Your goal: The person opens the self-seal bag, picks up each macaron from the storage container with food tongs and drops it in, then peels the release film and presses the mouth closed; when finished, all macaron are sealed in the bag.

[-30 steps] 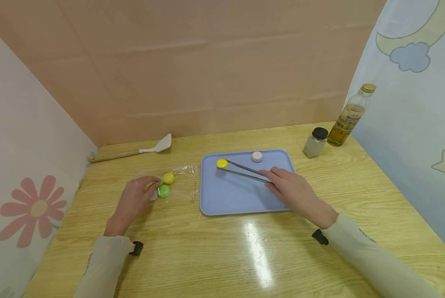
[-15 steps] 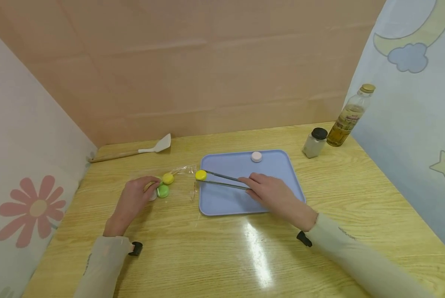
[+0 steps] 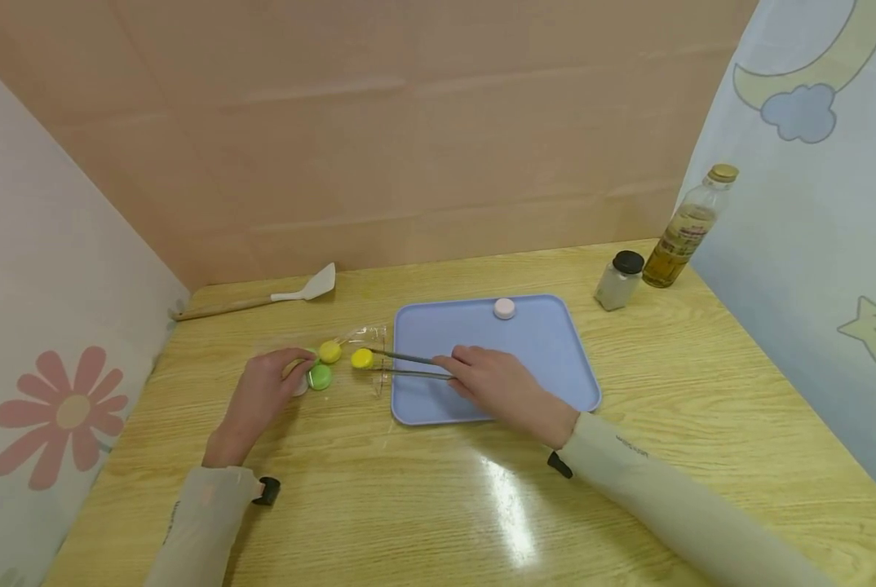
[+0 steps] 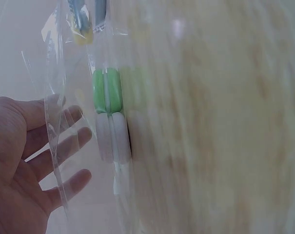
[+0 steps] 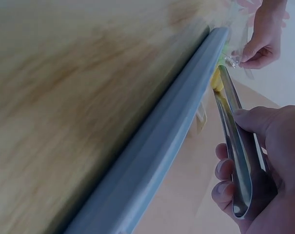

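At the left of the head view, a white-headed spatula (image 3: 258, 302) lies near the back of the surface (image 3: 335, 505). Below it, the left hand (image 3: 262, 387) pinches the clear plastic bag (image 3: 350, 385) between thumb and fingertips. A pale macaron (image 3: 300, 386), a green macaron (image 3: 320, 377) and a yellow macaron (image 3: 330, 351) sit at the bag, close to those fingers.

Just right of them, a second yellow macaron (image 3: 362, 359) sits between the tips of the metal tongs (image 3: 409, 357), at the bag's right end; whether it is within the plastic or above it, I cannot tell. The right hand (image 3: 493, 379) grasps the tongs, over the blue tray (image 3: 445, 399), where a white macaron (image 3: 504, 308) rests near the back rim.

The thin film could probably snag on the tong tips or fold shut if the left pinch slackens. Squeezing too lightly might let the smooth, rounded macaron slip; pushing too far left could knock the others.
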`<action>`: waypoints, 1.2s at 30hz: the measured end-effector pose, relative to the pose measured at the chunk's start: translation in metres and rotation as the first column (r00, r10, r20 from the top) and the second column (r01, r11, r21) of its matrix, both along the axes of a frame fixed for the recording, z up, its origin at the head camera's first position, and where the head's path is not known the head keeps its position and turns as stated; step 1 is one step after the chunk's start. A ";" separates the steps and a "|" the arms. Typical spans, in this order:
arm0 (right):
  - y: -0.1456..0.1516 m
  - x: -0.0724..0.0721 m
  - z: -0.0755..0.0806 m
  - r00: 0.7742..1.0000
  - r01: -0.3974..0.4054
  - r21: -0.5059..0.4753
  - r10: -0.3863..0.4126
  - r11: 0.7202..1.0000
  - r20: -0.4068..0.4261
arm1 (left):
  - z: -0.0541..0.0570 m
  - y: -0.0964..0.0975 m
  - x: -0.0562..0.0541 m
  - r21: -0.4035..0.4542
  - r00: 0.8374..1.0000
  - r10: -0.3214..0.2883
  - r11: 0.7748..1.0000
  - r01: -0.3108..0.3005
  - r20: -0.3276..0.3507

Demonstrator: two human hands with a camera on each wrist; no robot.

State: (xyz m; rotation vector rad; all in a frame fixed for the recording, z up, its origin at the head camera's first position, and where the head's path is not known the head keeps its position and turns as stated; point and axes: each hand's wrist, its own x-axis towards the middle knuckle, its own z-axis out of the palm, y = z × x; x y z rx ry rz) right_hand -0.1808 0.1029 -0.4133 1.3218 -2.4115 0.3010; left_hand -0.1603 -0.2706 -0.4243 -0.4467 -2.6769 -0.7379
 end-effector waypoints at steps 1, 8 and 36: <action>-0.002 -0.001 -0.001 1.000 0.000 0.005 0.000 1.000 0.003 | 0.000 0.000 0.000 -0.001 1.000 0.000 1.000 0.000 0.000; -0.019 -0.006 -0.006 1.000 -0.002 0.046 0.003 0.999 -0.007 | -0.002 0.000 -0.001 -0.004 1.000 0.000 1.000 0.000 -0.013; -0.051 -0.008 -0.009 0.999 0.003 0.081 -0.006 0.997 0.037 | 0.002 0.003 0.001 0.006 1.000 -0.012 1.000 0.012 0.005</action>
